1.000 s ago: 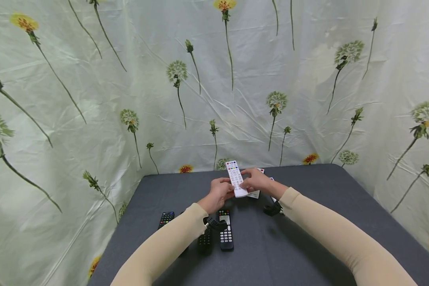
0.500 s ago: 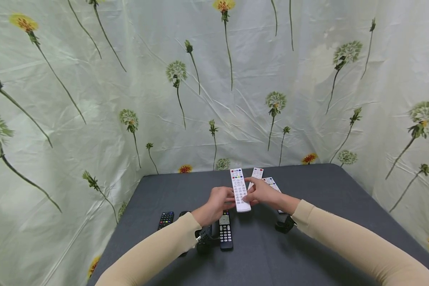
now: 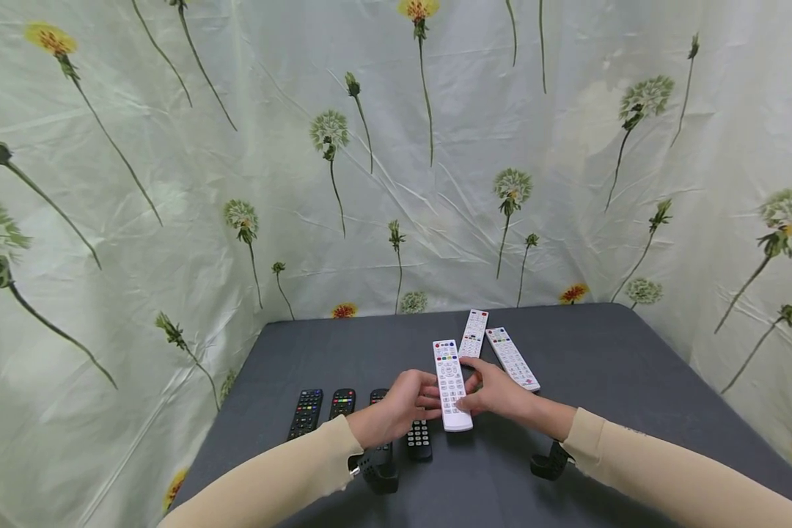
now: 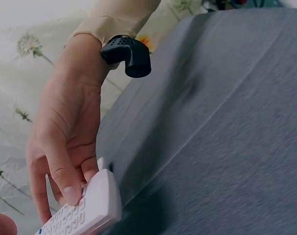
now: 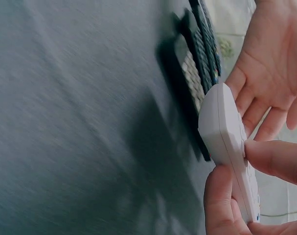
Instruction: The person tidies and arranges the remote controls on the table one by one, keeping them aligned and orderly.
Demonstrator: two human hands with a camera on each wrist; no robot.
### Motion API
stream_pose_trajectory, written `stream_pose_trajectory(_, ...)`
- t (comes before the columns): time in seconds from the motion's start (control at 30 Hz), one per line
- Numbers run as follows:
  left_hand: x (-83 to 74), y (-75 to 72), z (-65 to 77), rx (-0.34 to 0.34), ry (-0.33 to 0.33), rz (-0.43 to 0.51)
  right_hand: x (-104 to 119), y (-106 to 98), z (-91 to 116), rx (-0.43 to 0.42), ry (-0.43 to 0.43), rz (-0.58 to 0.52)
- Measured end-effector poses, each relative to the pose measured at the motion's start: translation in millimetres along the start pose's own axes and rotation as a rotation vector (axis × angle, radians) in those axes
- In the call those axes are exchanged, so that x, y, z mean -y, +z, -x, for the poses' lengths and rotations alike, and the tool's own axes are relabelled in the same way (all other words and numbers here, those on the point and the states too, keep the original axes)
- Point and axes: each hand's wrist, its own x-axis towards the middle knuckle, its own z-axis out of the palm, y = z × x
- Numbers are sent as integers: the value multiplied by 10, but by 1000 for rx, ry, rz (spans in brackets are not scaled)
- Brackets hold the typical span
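A white remote control [image 3: 450, 389] is held above the table by my right hand [image 3: 504, 394]. In the right wrist view, the thumb [image 5: 273, 159] presses its button face while fingers support it from beneath. The left wrist view shows the button end of the same remote [image 4: 97, 200] under that thumb. My left hand [image 3: 399, 407] is beside the remote's left edge, fingers extended, and its palm [image 5: 275, 63] faces the right wrist camera. A black remote [image 3: 419, 442] lies below, partly covered by the left hand.
Two white remotes, one upright [image 3: 474, 330] and one slanted [image 3: 511, 358], lie farther back on the dark grey table [image 3: 587, 352]. More black remotes, such as the leftmost one [image 3: 306, 412], lie in a row at left. A flowered curtain [image 3: 462, 183] hangs behind.
Both hands and the white remote have come down and nearer to me. The left fingers, earlier at the remote's side with the thumb on it, are now extended. The two white remotes behind are uncovered.
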Motion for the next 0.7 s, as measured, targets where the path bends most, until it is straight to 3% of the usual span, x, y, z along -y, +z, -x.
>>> stream_pose_trajectory(0.23, 72, 58, 174, 13, -48, -15, -76, 87, 205, 7, 28, 5)
stream_pose_trajectory(0.5, 133, 146, 247, 14, -110, 34, -185, 137, 304, 34, 54, -18)
stream_pose_trajectory(0.7, 158, 231, 273, 60, -124, 62, -251, 164, 338, 29, 46, 77)
